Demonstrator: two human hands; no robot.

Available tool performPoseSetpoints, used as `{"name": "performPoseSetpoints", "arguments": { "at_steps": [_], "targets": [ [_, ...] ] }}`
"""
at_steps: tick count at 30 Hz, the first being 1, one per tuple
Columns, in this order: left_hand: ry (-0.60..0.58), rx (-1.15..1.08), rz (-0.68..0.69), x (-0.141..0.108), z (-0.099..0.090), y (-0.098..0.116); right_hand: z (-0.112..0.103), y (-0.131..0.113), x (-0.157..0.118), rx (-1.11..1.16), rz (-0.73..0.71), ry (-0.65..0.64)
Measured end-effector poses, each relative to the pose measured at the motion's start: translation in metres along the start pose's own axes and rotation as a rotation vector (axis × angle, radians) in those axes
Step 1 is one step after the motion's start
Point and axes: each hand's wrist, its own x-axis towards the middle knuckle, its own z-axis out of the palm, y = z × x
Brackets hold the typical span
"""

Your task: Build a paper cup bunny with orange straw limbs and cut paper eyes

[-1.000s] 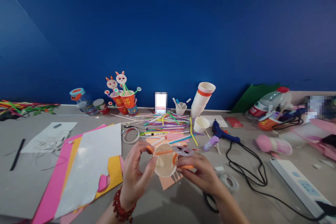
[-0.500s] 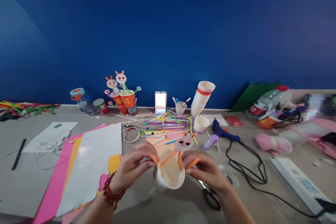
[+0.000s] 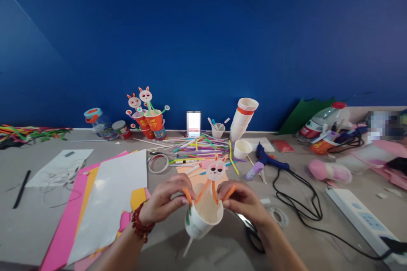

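Note:
A white paper cup [image 3: 203, 224] hangs over the table, tilted so its mouth faces me, with a green print on its side and a thin white stick [image 3: 188, 247] below. A white bunny face [image 3: 216, 170] with pink ears stands above the rim on orange pipe cleaners [image 3: 203, 191]. My left hand [image 3: 170, 197] pinches the cup's left rim where an orange end sticks out. At the right rim my right hand [image 3: 241, 201] is closed around the other orange end [image 3: 229, 192]. The fingertips partly hide both grips.
Black-handled scissors [image 3: 254, 237] and a tape roll [image 3: 279, 217] lie beside my right forearm. A blue glue gun [image 3: 270, 159] trails a black cord near a power strip [image 3: 365, 220]. Coloured sheets [image 3: 108, 203] lie left. Finished bunny cups [image 3: 154, 120] and stacked cups [image 3: 243, 118] stand behind.
The cup has tipped, showing more of its side and the white stick beneath it. The bunny face has shifted slightly left and stands more upright. Both hands keep their hold.

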Motion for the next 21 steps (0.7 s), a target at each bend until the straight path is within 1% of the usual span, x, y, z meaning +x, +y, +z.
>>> {"name": "performPoseSetpoints", "arguments": {
  "at_steps": [3,7,11,13,15,17,18,19,20,21],
  "targets": [
    [0.013,0.008,-0.001,0.0,0.002,-0.001,0.0,0.004,-0.001,0.054,0.034,0.018],
    [0.078,0.06,-0.031,0.0,0.005,-0.001,0.006,0.003,0.0,0.114,0.058,0.076],
    [0.106,0.056,-0.055,0.0,0.008,-0.002,0.009,0.003,0.004,0.105,0.037,0.125],
    [0.118,0.041,-0.06,-0.001,0.009,-0.003,0.008,0.004,0.006,0.073,-0.007,0.185],
    [0.123,0.032,-0.057,-0.001,0.01,-0.003,0.008,0.001,0.004,-0.041,-0.093,0.346],
    [0.121,0.022,-0.036,-0.001,0.011,-0.004,0.01,-0.01,-0.001,-0.263,-0.198,0.542],
    [0.122,0.015,-0.021,-0.001,0.012,-0.004,0.014,-0.018,-0.005,-0.402,-0.25,0.605],
    [0.122,0.011,-0.01,-0.001,0.013,-0.004,0.018,-0.028,-0.008,-0.541,-0.306,0.618],
    [0.126,0.012,0.0,-0.001,0.015,-0.003,0.025,-0.038,-0.01,-0.668,-0.365,0.575],
    [0.131,0.019,0.009,-0.002,0.017,-0.003,0.031,-0.048,-0.012,-0.8,-0.418,0.469]
  ]
}}
